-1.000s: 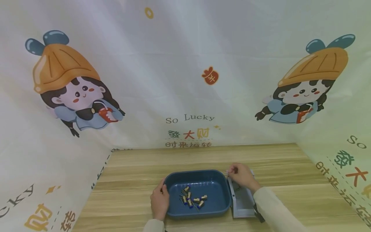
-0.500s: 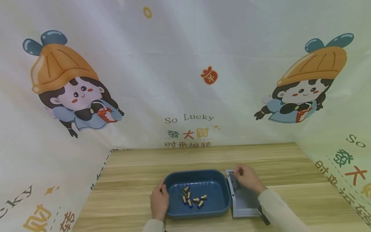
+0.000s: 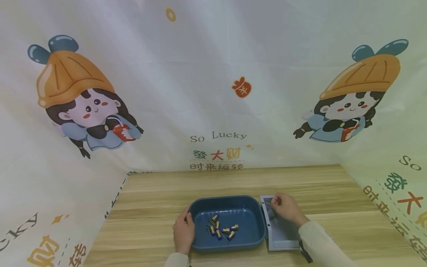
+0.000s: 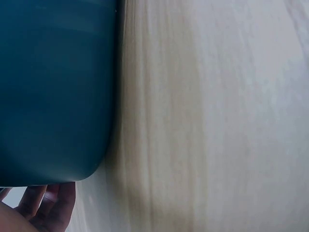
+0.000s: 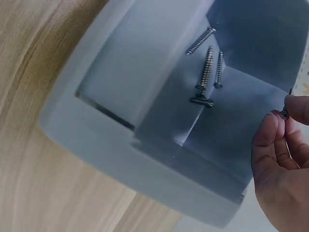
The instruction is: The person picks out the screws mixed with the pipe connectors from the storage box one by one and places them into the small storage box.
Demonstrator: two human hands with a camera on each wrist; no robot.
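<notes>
My left hand [image 3: 183, 230] grips the left end of a dark blue basin [image 3: 227, 249]; its fingers [image 4: 62, 208] show against the basin's end in the left wrist view. Inside lie several brass fittings [image 3: 218, 234] with blue ends, with thin screw-like pieces among them. My right hand [image 3: 288, 210] pinches a small metal screw [image 5: 284, 115] between thumb and fingertips, above the right part of a grey box [image 5: 96, 150]. Several loose screws [image 5: 206, 67] lie on the box's floor in the right wrist view. Part of that box is hidden behind the hand in the head view.
The grey box stands directly right of the basin on a wood-grain table [image 3: 160, 185]. A dark strip-like object [image 3: 305, 252] shows by the right sleeve. Printed white cloth [image 3: 213, 92] encloses the back and sides.
My right hand has moved rightward and slightly nearer, from the box's far left edge to over its inside, still pinching the screw. The left hand and basin stay in place.
</notes>
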